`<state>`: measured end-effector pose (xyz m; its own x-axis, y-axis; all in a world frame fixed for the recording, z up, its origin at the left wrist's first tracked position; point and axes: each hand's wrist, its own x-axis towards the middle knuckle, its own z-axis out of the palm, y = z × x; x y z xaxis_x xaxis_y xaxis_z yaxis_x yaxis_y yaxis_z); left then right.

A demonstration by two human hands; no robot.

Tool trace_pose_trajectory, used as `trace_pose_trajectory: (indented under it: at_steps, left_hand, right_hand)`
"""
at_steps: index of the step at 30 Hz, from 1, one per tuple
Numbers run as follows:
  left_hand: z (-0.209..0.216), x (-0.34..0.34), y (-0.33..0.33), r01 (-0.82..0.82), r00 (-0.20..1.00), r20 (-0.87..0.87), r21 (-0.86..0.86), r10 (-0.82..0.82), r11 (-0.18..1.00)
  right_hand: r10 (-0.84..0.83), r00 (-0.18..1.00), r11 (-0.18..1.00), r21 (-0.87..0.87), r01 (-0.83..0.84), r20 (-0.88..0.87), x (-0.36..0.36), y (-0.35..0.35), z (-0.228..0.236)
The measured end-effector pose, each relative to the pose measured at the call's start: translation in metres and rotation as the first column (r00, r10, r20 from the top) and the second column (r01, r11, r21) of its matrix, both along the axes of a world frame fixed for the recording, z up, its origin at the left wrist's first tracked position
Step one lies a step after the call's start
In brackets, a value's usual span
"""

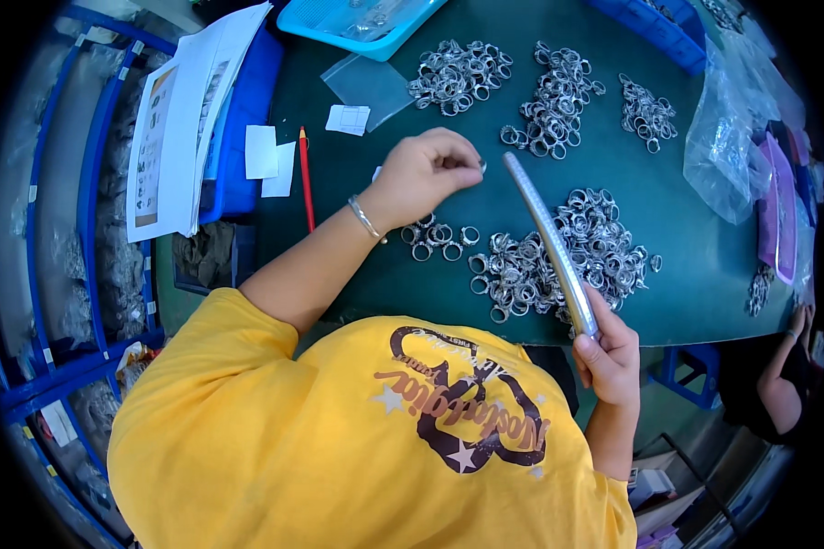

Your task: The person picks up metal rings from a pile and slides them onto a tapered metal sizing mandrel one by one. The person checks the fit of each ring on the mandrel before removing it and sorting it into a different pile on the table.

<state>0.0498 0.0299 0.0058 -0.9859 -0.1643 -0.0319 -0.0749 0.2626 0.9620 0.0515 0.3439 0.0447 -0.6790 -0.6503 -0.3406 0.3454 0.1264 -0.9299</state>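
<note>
My right hand (613,352) is wrapped round the thick end of a metal ring mandrel (551,236), whose narrow tip points up and away to the left. Just left of that tip, my left hand (433,169) pinches a small ring (482,166), mostly hidden by the fingers and apart from the mandrel. Beneath the mandrel spreads a large heap of silvery rings (604,247). A smaller cluster of rings (441,242) lies below my left wrist, which wears a bangle (364,218).
Farther back on the green table lie three more ring piles (462,75), a light-blue basket (375,46) and a plastic pouch (368,90). A red pencil (306,178) and paper slips (261,153) are left; a clear bag (719,146) and purple basket (776,210), right. Another person's arm (780,380) shows far right.
</note>
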Motion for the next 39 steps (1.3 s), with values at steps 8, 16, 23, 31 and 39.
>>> trace_pose_trajectory:
  at_steps: [8, 16, 23, 31, 39]
  left_hand:
    - [0.002, 0.006, 0.008, 0.024, 0.998, 0.028, 0.7, -0.061, 0.713]
    - [0.006, 0.018, 0.023, 0.164, 0.986, -0.093, 0.691, -0.139, 0.704]
    - [-0.001, 0.014, 0.025, 0.239, 0.968, -0.114, 0.685, -0.222, 0.688]
    - [0.004, -0.037, 0.023, -0.042, 0.997, 0.0, 0.839, 0.077, 0.542]
    - [-0.009, -0.066, 0.021, -0.015, 0.967, -0.245, -0.347, -0.075, 0.938]
  right_hand:
    - [0.216, 0.925, 0.968, 0.196, -0.16, -0.313, -0.005, -0.012, 0.007]
    - [0.247, 0.837, 0.968, 0.157, -0.194, -0.488, -0.008, -0.03, 0.009]
    - [0.237, 0.84, 0.97, 0.171, -0.174, -0.488, -0.007, -0.03, 0.008]
    - [-0.073, 0.962, 0.961, -0.239, 0.139, 0.265, 0.004, 0.004, -0.006]
    - [-0.297, 0.933, 0.936, -0.13, 0.326, 0.202, 0.007, 0.014, -0.007]
